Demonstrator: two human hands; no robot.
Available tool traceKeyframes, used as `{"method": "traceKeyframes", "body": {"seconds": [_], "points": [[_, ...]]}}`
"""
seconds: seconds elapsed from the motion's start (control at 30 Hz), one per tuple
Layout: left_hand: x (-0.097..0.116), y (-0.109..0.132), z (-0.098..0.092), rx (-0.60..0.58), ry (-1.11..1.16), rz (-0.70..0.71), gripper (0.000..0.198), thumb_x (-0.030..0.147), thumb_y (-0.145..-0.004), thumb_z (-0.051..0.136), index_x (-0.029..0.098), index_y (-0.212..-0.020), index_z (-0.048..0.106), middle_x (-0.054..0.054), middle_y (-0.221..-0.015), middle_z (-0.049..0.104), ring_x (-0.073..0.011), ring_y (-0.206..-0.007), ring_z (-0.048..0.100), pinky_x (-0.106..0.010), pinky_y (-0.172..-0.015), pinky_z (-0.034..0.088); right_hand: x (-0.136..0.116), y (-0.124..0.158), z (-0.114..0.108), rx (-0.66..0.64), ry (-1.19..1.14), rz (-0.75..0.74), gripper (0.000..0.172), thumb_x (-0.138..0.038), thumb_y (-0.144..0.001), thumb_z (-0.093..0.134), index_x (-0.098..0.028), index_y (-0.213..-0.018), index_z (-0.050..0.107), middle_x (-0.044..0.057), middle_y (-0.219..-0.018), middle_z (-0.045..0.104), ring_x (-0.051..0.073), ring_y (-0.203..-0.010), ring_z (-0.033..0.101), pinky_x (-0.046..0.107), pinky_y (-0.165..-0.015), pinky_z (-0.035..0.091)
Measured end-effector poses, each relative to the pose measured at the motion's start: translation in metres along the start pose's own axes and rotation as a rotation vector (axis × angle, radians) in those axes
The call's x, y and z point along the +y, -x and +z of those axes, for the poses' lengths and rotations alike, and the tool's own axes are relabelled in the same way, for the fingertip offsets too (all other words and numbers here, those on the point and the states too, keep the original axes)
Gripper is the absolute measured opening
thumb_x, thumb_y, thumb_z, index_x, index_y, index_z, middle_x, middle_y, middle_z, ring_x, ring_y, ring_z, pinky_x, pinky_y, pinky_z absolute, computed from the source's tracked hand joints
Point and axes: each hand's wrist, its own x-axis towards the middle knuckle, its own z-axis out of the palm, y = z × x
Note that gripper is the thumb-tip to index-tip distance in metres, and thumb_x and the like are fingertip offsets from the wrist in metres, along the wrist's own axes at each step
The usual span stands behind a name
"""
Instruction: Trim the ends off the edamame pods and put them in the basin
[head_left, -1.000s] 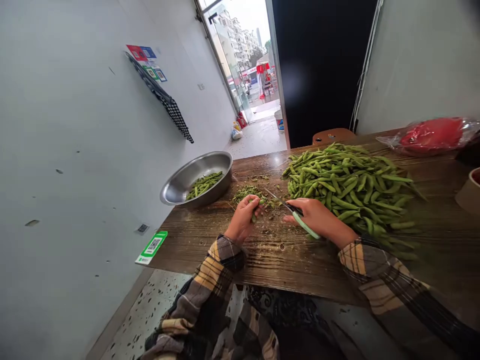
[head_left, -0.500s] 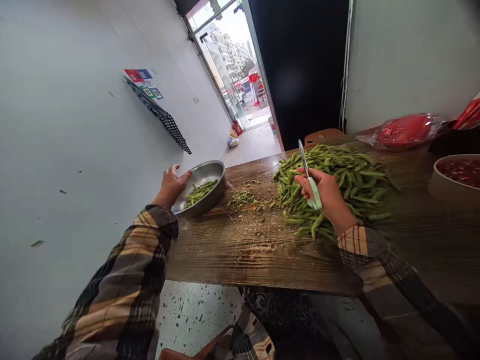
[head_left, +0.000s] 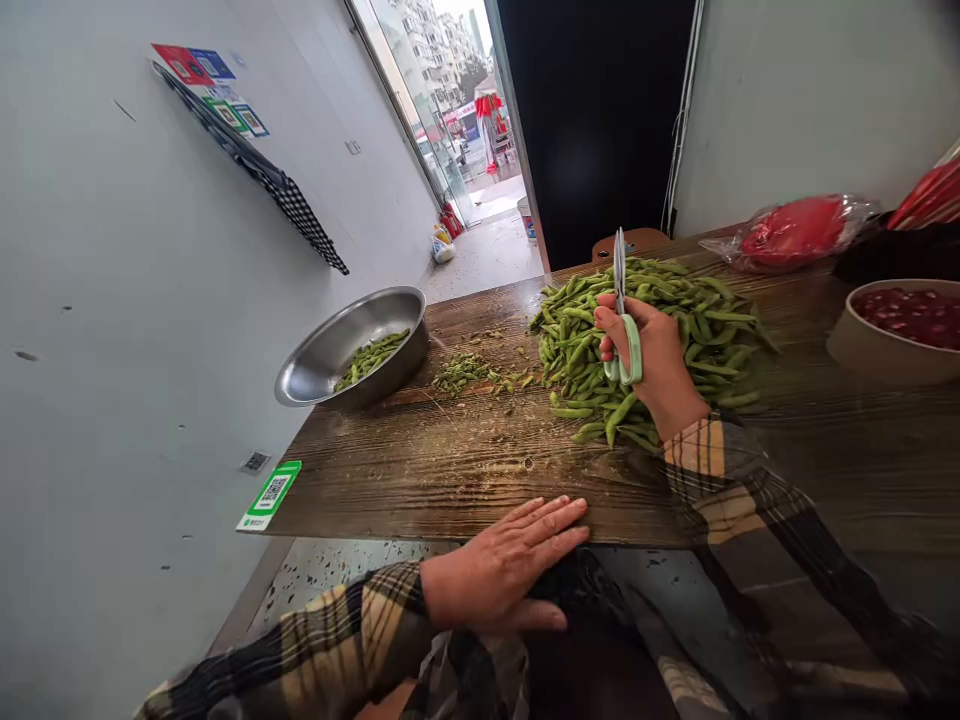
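Note:
My right hand (head_left: 654, 362) rests on a big heap of green edamame pods (head_left: 697, 310) and grips pale green scissors (head_left: 622, 320) with the blades pointing up. My left hand (head_left: 501, 572) lies flat with fingers stretched out at the near edge of the wooden table (head_left: 450, 470), holding nothing. A steel bowl (head_left: 341, 345) with some trimmed pods stands at the table's far left. A small pile of cut pod ends (head_left: 461, 372) lies between the bowl and the heap.
A brown bowl of red fruit (head_left: 896, 330) and a red item in clear plastic (head_left: 799, 232) sit at the right. A white wall runs along the left, with a green QR sticker (head_left: 268, 495) by the table corner. A chair back (head_left: 634, 243) and an open doorway lie beyond.
My left hand left the steel bowl's rim and came back to the table's near edge, lying flat. My right hand stayed on the pod heap with the scissors upright.

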Motion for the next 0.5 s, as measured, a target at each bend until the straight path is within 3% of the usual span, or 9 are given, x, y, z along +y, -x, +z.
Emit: {"method": "traceKeyframes", "body": {"seconds": [0.13, 0.27, 0.4, 0.5], "points": [[-0.035, -0.001, -0.002, 0.069, -0.029, 0.025, 0.074, 0.054, -0.09, 0.045, 0.016, -0.15, 0.025, -0.013, -0.159, 0.018, -0.0261, -0.148, 0.014, -0.045, -0.121, 0.015, 0.002, 0.002, 0.002, -0.013, 0.021, 0.025, 0.045, -0.048, -0.065, 0.078, -0.019, -0.098, 0.067, -0.004, -0.071, 0.058, 0.006, -0.047, 0.049, 0.019, -0.038, 0.043], [-0.097, -0.01, -0.018, 0.199, -0.078, -0.073, 0.065, 0.048, -0.094, 0.041, 0.018, -0.15, 0.027, -0.013, -0.159, 0.02, -0.0248, -0.147, 0.017, -0.046, -0.12, 0.018, 0.003, 0.002, 0.002, -0.005, 0.045, 0.048, 0.046, -0.048, -0.065, 0.078, -0.019, -0.099, 0.067, -0.004, -0.069, 0.057, 0.007, -0.048, 0.05, 0.018, -0.039, 0.043], [-0.168, -0.044, -0.045, 0.322, -0.105, -0.175, 0.058, 0.046, -0.095, 0.035, 0.016, -0.145, 0.036, -0.014, -0.156, 0.029, -0.0235, -0.146, 0.023, -0.045, -0.119, 0.022, 0.006, 0.001, 0.002, -0.002, 0.087, 0.039, 0.048, -0.05, -0.065, 0.078, -0.02, -0.1, 0.067, -0.004, -0.068, 0.056, 0.007, -0.048, 0.049, 0.019, -0.039, 0.044], [-0.194, -0.067, -0.067, 0.494, -0.083, -0.343, 0.058, 0.049, -0.096, 0.032, 0.011, -0.139, 0.044, -0.018, -0.149, 0.04, -0.0252, -0.141, 0.033, -0.045, -0.117, 0.028, 0.009, 0.001, 0.0, -0.019, 0.131, 0.051, 0.047, -0.051, -0.065, 0.078, -0.019, -0.098, 0.068, -0.003, -0.071, 0.058, 0.008, -0.05, 0.05, 0.021, -0.04, 0.046]]}}
